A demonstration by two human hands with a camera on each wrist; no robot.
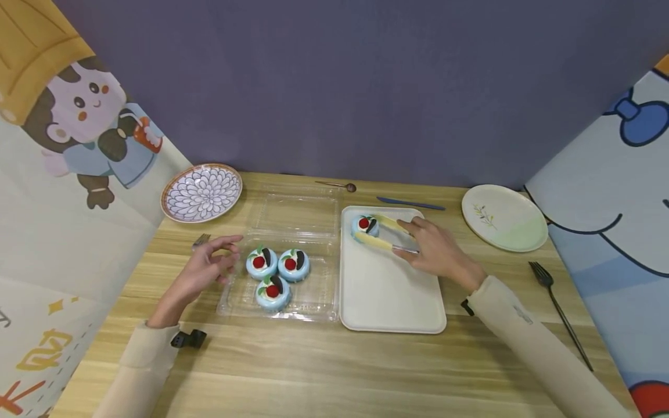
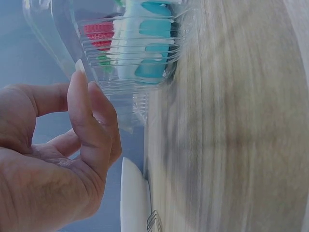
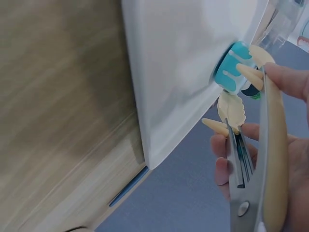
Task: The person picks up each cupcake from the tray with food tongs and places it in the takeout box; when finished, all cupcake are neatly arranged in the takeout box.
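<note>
My right hand (image 1: 436,248) grips a pair of tongs (image 3: 273,159) with cream-yellow handles and tips. The tongs' arms are spread, with one tip on each side of a small blue cake (image 1: 364,226). That cake, topped with a red berry and a dark cookie, sits at the upper left of the white tray (image 1: 389,290). My left hand (image 1: 201,270) hovers at the left edge of a clear plastic box (image 1: 313,296), fingers loosely bent and holding nothing. Inside the box are three more blue cakes (image 1: 273,293). The box's lid (image 1: 299,210) lies folded back.
A flower-patterned plate (image 1: 201,193) stands at the back left, a pale plate (image 1: 504,218) at the back right. Behind the tray lie a small spoon (image 1: 349,187) and a blue knife (image 1: 410,203). A black fork (image 1: 559,307) is at right; another fork (image 1: 200,240) shows beyond my left hand.
</note>
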